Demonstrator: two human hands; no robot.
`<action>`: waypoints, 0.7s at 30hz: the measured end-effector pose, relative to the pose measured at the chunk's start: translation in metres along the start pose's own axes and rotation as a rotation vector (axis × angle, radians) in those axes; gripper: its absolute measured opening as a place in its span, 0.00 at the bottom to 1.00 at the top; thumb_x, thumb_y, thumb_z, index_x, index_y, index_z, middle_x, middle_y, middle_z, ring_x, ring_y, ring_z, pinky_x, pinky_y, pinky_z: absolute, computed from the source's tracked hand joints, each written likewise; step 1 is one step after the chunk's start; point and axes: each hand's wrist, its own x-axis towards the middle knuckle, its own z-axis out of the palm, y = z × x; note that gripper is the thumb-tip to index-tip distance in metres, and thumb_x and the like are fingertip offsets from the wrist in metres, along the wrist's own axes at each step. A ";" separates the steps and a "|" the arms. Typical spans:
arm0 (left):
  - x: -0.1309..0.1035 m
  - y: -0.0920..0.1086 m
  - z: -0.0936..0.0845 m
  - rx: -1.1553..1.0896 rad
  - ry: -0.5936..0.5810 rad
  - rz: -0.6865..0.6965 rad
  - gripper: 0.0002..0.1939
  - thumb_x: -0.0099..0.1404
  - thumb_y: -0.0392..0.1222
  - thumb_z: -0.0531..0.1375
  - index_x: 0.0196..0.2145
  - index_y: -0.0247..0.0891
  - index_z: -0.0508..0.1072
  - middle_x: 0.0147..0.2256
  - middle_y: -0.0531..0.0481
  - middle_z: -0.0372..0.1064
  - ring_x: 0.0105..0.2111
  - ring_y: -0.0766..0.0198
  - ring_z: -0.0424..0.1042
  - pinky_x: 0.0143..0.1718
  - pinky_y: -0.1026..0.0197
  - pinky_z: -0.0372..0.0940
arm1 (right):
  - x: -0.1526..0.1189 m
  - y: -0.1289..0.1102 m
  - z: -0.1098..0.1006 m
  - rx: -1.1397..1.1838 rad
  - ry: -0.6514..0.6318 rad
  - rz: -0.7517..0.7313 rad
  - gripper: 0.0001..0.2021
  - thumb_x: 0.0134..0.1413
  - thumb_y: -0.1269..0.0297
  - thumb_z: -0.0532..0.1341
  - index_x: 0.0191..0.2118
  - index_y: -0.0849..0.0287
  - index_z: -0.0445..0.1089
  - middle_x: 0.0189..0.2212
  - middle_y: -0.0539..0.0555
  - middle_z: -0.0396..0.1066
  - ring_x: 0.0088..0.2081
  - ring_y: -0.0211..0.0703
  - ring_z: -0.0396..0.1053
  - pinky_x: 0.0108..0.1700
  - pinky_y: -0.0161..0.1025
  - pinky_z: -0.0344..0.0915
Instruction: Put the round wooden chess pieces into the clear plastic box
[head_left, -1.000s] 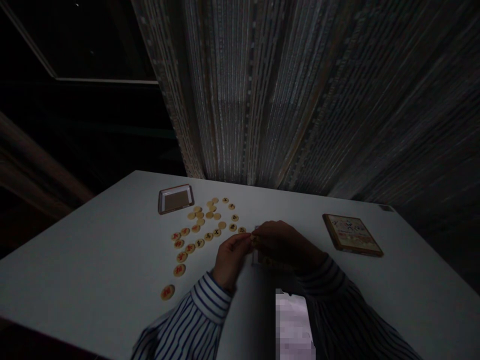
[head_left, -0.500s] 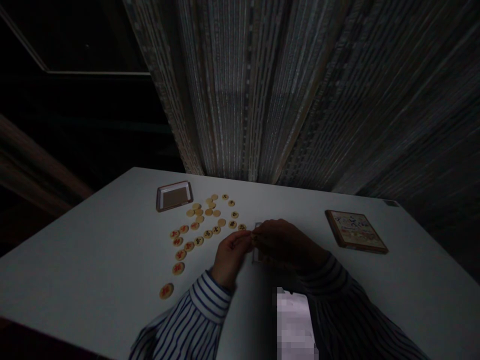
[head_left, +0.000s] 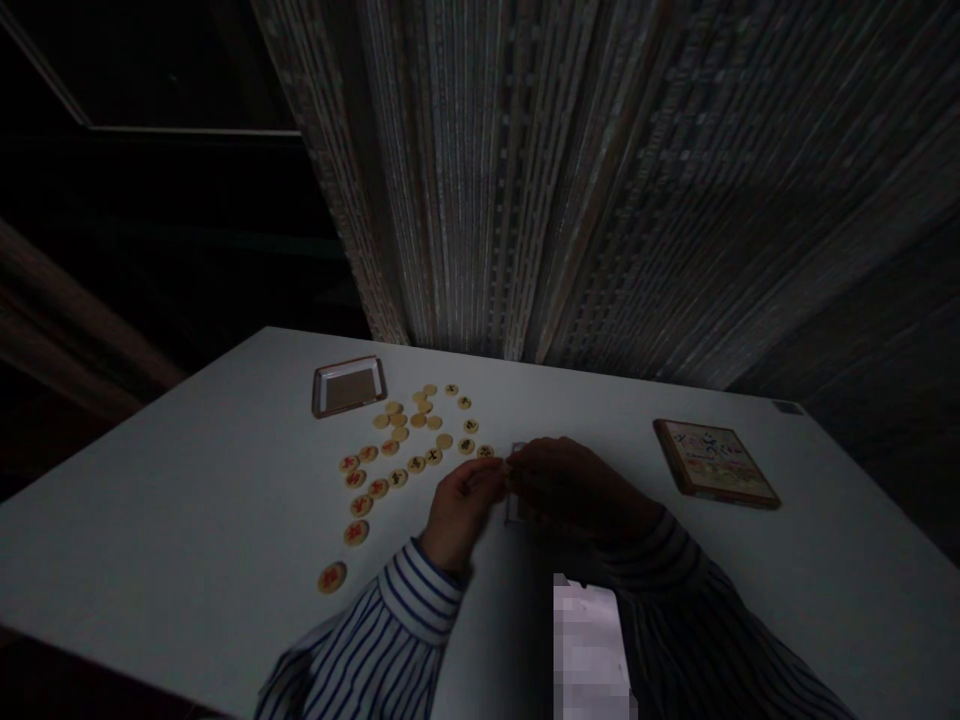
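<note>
My left hand [head_left: 466, 505] is closed, thumb and fingertips pinched together, at the middle of the table. My right hand [head_left: 581, 490] is closed too and meets it fingertip to fingertip. Something small and dim lies between the fingers, mostly hidden. Under and behind my right hand a small clear-edged tray [head_left: 516, 515] shows in part. To the left of my hands, round wooden Chinese chess pieces [head_left: 397, 478] are scattered, some with red or dark characters up, others blank side up. One red-marked piece [head_left: 331, 577] sits apart, nearest me.
An open, shallow tray or box lid [head_left: 319, 398] lies at the back left of the white table [head_left: 225, 500]. A flat printed box [head_left: 716, 465] rests at the right. A bright pixelated patch [head_left: 592, 650] is near my right forearm. Striped curtains [head_left: 465, 180] hang behind the table.
The view has tilted very slightly. My hands stay together in nearly the same place, and the pieces on the table have not moved.
</note>
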 end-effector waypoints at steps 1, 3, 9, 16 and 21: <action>0.000 0.000 0.000 -0.001 0.002 -0.002 0.17 0.45 0.42 0.68 0.33 0.33 0.74 0.28 0.48 0.74 0.28 0.67 0.71 0.34 0.64 0.64 | 0.000 0.001 0.001 -0.011 -0.001 -0.007 0.09 0.56 0.64 0.54 0.37 0.59 0.69 0.31 0.54 0.71 0.32 0.39 0.66 0.34 0.38 0.59; 0.000 -0.001 0.000 0.009 0.002 -0.001 0.18 0.45 0.43 0.68 0.34 0.33 0.74 0.29 0.47 0.75 0.29 0.66 0.72 0.34 0.64 0.65 | 0.000 0.004 0.005 -0.034 -0.005 -0.021 0.09 0.57 0.63 0.53 0.37 0.59 0.69 0.31 0.53 0.71 0.31 0.39 0.66 0.33 0.38 0.58; 0.002 -0.001 -0.002 0.099 0.049 0.038 0.18 0.45 0.43 0.67 0.34 0.33 0.74 0.27 0.48 0.74 0.28 0.66 0.72 0.34 0.63 0.66 | 0.000 0.007 0.007 -0.052 -0.009 -0.015 0.08 0.55 0.64 0.55 0.34 0.59 0.69 0.29 0.52 0.71 0.30 0.37 0.65 0.31 0.35 0.56; 0.000 0.003 -0.002 0.392 0.093 0.199 0.10 0.50 0.40 0.62 0.32 0.34 0.74 0.29 0.46 0.75 0.31 0.62 0.73 0.37 0.60 0.67 | 0.000 0.005 0.003 -0.100 -0.075 -0.008 0.09 0.57 0.64 0.53 0.34 0.60 0.69 0.30 0.53 0.72 0.31 0.37 0.66 0.31 0.35 0.55; 0.001 -0.003 -0.006 0.557 0.074 0.243 0.10 0.53 0.39 0.58 0.34 0.35 0.75 0.30 0.47 0.75 0.32 0.61 0.73 0.37 0.60 0.66 | 0.001 0.006 0.004 -0.126 -0.111 0.010 0.11 0.58 0.63 0.52 0.34 0.59 0.69 0.30 0.53 0.72 0.31 0.38 0.67 0.30 0.35 0.55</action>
